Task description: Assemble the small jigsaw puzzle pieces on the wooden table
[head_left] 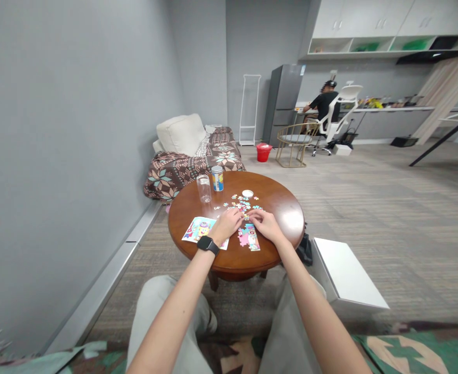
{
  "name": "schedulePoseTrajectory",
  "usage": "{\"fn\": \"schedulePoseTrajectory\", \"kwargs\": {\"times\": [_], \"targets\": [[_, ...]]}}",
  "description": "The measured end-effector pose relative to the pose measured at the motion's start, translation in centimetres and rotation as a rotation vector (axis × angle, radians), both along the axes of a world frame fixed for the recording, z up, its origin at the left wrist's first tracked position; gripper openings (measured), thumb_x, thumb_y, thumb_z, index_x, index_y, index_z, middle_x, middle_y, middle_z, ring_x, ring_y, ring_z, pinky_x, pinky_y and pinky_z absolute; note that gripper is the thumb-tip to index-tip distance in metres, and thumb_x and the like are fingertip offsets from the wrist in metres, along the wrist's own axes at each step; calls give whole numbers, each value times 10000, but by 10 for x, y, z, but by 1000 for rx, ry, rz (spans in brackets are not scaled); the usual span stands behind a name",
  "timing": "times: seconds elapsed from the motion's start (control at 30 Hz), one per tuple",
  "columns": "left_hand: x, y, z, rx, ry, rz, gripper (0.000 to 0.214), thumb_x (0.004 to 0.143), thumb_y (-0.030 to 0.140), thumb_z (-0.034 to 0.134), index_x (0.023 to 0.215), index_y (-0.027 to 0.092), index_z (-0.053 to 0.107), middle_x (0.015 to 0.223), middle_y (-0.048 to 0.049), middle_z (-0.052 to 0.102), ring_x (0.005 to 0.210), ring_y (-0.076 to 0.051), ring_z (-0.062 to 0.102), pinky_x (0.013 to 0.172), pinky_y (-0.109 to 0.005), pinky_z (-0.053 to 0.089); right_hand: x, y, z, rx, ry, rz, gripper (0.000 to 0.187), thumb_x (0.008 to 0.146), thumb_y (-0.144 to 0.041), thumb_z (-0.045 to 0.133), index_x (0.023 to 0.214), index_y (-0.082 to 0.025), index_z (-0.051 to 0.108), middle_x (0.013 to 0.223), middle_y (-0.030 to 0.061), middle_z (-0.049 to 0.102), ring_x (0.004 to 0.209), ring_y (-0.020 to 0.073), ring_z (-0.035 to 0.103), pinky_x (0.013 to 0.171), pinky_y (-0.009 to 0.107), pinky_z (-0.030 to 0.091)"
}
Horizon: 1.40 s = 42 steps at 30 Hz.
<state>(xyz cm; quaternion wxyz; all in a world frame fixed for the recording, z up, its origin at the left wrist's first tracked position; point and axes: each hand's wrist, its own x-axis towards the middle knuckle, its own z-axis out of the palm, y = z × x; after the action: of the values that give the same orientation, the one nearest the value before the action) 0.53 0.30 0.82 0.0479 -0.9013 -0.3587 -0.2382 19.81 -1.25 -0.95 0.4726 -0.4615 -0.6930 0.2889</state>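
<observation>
Both my hands rest on a round brown wooden table (pixel 287 208) among jigsaw pieces. My left hand (pixel 228 222), with a black watch on its wrist, has its fingers curled over loose pieces (pixel 241 203) beside a colourful picture sheet (pixel 198 228). My right hand (pixel 263 222) is curled too, its fingertips at the top edge of a partly joined puzzle (pixel 248 237). The two hands' fingertips nearly meet over small pieces. What each pinches is too small to name.
On the table stand a clear glass (pixel 204 188), a printed can (pixel 217 178) and a small white lid (pixel 247 194). A white box (pixel 346 272) sits right of the table, a patterned sofa (pixel 186 163) behind it. Far back are a red bucket (pixel 264 152) and a seated person (pixel 324 104) at a desk.
</observation>
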Motion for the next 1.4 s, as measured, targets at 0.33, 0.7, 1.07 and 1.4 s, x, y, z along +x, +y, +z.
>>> {"fn": "schedulePoseTrajectory", "kwargs": {"times": [0.33, 0.7, 1.07, 1.4], "targets": [[0, -2, 1, -11, 0, 16, 159, 994, 198, 463, 963, 165, 615, 935, -65, 612, 919, -201, 592, 854, -341, 500, 1, -1, 2, -14, -40, -21, 137, 819, -208, 570, 885, -220, 690, 881, 38, 772, 870, 208, 746, 789, 324, 571], [1, -3, 3, -10, -5, 11, 171, 998, 216, 460, 981, 172, 624, 929, -64, 600, 905, -200, 587, 843, -345, 500, 0, -5, 8, 4, -41, -42, 162, 794, -218, 562, 900, -223, 684, 747, 13, 749, 756, 200, 730, 734, 313, 557], [0, -3, 1, -7, 0, 14, 164, 992, 180, 464, 1001, 175, 627, 920, -56, 601, 903, -192, 587, 833, -328, 498, -1, -8, 10, 10, -21, -5, 157, 801, -265, 570, 909, -214, 674, 734, 21, 749, 739, 198, 726, 693, 302, 535], [1, -4, 3, -9, -1, 26, 205, 1003, 201, 432, 1019, 179, 635, 926, -62, 604, 894, -189, 588, 835, -335, 509, 0, -6, 8, 8, -32, -11, 174, 796, -243, 610, 944, -206, 694, 755, 21, 749, 702, 180, 703, 686, 295, 543]]}}
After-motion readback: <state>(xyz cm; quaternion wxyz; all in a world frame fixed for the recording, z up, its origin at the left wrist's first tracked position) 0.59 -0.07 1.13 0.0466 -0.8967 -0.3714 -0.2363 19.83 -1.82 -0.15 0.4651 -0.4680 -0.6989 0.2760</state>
